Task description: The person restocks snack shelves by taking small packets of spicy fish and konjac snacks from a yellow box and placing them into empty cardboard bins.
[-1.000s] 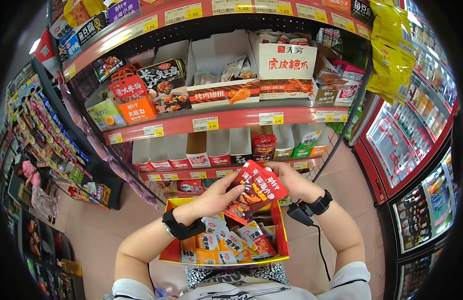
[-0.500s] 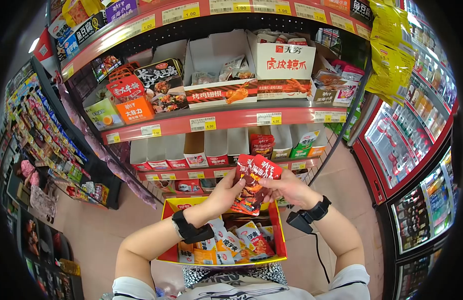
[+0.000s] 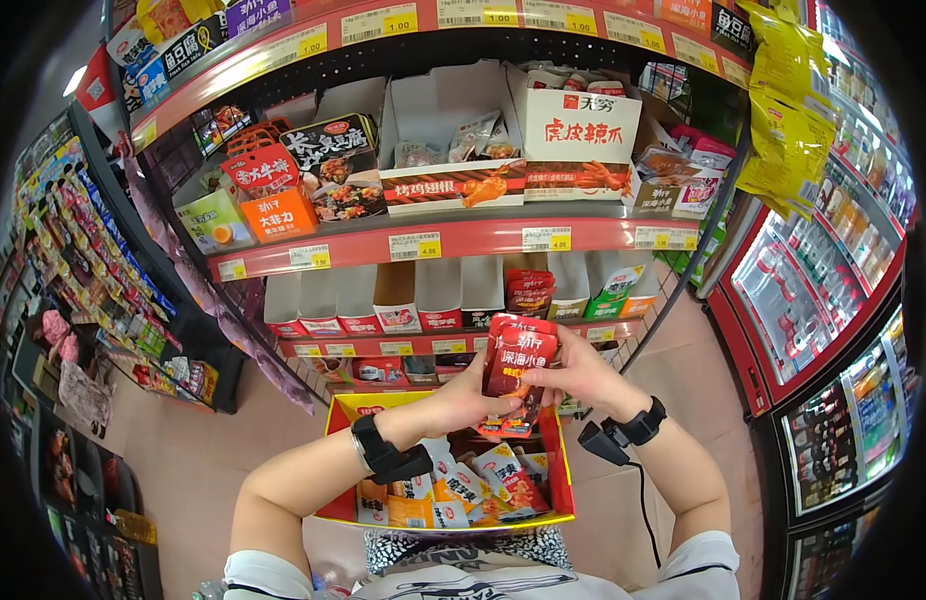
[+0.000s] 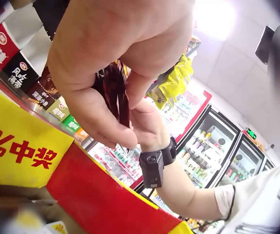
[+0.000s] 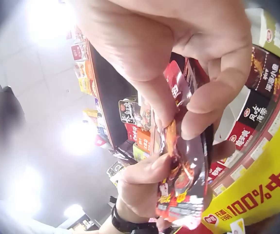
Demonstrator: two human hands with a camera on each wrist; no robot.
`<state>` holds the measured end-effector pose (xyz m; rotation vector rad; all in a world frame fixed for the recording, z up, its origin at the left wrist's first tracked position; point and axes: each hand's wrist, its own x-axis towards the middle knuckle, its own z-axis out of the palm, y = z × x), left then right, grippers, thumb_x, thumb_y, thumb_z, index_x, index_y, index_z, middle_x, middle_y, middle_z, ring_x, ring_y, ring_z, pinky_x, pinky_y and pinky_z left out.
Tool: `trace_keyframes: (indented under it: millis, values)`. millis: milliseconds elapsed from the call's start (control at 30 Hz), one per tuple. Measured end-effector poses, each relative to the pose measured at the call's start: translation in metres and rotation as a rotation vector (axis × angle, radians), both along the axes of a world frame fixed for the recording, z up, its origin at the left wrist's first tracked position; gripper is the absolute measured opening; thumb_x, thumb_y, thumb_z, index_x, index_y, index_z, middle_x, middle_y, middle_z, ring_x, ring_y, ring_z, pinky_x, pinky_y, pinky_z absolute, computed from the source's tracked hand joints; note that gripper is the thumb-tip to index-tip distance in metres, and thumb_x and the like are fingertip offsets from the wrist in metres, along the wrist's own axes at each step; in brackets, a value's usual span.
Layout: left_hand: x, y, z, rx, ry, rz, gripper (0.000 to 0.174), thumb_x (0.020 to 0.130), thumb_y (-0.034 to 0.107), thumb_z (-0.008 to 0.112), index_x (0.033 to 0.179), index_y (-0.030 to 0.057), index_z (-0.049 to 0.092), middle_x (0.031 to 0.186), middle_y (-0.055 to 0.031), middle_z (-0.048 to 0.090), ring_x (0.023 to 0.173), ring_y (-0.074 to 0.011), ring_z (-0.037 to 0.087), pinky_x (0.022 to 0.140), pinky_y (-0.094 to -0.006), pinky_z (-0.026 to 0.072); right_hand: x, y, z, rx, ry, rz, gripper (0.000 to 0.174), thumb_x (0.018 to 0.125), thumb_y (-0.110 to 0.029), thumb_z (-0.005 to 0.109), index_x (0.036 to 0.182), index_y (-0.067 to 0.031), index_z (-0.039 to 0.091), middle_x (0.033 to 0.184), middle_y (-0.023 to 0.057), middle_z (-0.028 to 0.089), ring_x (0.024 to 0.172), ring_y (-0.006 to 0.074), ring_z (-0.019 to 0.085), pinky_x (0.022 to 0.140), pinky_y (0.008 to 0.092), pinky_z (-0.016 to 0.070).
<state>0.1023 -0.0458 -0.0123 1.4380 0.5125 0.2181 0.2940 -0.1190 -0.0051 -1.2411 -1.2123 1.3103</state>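
Both hands hold a small stack of red-and-dark snack packets (image 3: 521, 362) upright in front of the chest. My left hand (image 3: 461, 402) grips the stack's lower left side, thumb across its front. From the other side, my right hand (image 3: 585, 374) pinches it, thumb lying on the printed face. In the right wrist view, fingers of both hands press on the glossy packets (image 5: 191, 161), whose edges are fanned slightly. The left wrist view shows the packets (image 4: 114, 95) edge-on between thumb and fingers. Just below is a yellow-and-red carton (image 3: 558, 450) holding several white and orange packets (image 3: 458, 485).
A shelf rack stands ahead, its lower tier lined with narrow cartons (image 3: 438, 295), one with red packets (image 3: 530, 290). Larger snack boxes (image 3: 453, 185) fill the tier above. Yellow bags (image 3: 788, 140) hang at the right, near drinks fridges (image 3: 773, 300). Another snack rack (image 3: 113, 270) is at left.
The packets were fanned apart, one overlapping another; now they are squared into one stack. My right hand has shifted its grip, its thumb coming onto the packet's front.
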Motion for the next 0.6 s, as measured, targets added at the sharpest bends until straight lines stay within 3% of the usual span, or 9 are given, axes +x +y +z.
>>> trace_keyframes:
  millis: [133, 200, 333, 400, 533, 600]
  values:
    - [0.006, 0.003, -0.005, 0.048, -0.038, 0.019, 0.066, 0.086, 0.015, 0.064, 0.136, 0.0064, 0.02, 0.118, -0.0082, 0.052, 0.102, -0.014, 0.056, 0.084, -0.0302, 0.0517, -0.001, -0.001, -0.003, -0.034, -0.068, -0.039, 0.064, 0.077, -0.01, 0.073, 0.128, 0.0002, 0.036, 0.1, 0.0092, 0.061, 0.075, 0.0108, 0.062, 0.056, 0.0229, 0.0511]
    - [0.006, 0.001, 0.0, 0.078, 0.086, 0.026, 0.062, 0.088, 0.017, 0.061, 0.136, 0.0065, 0.023, 0.12, -0.0092, 0.052, 0.103, -0.0156, 0.056, 0.072, -0.0313, 0.057, -0.006, -0.002, -0.011, 0.228, -0.155, -0.246, 0.071, 0.077, -0.007, 0.072, 0.134, -0.0002, 0.03, 0.114, 0.0133, 0.054, 0.091, 0.014, 0.062, 0.07, 0.0263, 0.0534]
    - [0.005, 0.003, -0.005, 0.086, 0.133, -0.013, 0.059, 0.09, 0.02, 0.059, 0.136, 0.0077, 0.024, 0.12, -0.0092, 0.051, 0.104, -0.0173, 0.057, 0.062, -0.0312, 0.0589, -0.011, -0.004, -0.004, 0.446, -0.043, -0.209, 0.072, 0.076, -0.003, 0.071, 0.135, -0.0024, 0.03, 0.118, 0.0153, 0.053, 0.086, 0.0129, 0.063, 0.062, 0.0222, 0.0514]
    - [0.004, 0.004, -0.008, 0.029, 0.114, -0.016, 0.058, 0.09, 0.02, 0.059, 0.136, 0.0097, 0.025, 0.121, -0.0086, 0.052, 0.104, -0.0184, 0.057, 0.062, -0.0307, 0.0587, -0.004, -0.001, -0.01, 0.391, -0.229, -0.118, 0.063, 0.078, -0.003, 0.069, 0.133, -0.0051, 0.038, 0.122, 0.0107, 0.049, 0.1, 0.0154, 0.058, 0.082, 0.0258, 0.0499]
    - [0.005, 0.0, -0.005, -0.051, 0.059, 0.025, 0.057, 0.09, 0.02, 0.059, 0.136, 0.0105, 0.027, 0.12, -0.0087, 0.052, 0.103, -0.0186, 0.058, 0.06, -0.0305, 0.0584, -0.004, 0.001, -0.019, 0.412, -0.177, -0.198, 0.053, 0.077, -0.006, 0.071, 0.124, -0.0033, 0.046, 0.112, 0.0075, 0.054, 0.088, 0.0128, 0.061, 0.072, 0.0238, 0.051]
    - [0.006, 0.001, -0.009, -0.06, -0.006, 0.08, 0.055, 0.09, 0.02, 0.059, 0.135, 0.0104, 0.029, 0.119, -0.0085, 0.053, 0.103, -0.0182, 0.058, 0.059, -0.0299, 0.0581, -0.006, 0.0, -0.016, 0.391, -0.293, -0.284, 0.045, 0.076, -0.01, 0.074, 0.112, -0.0018, 0.048, 0.097, 0.0052, 0.058, 0.071, 0.009, 0.061, 0.059, 0.0222, 0.0488]
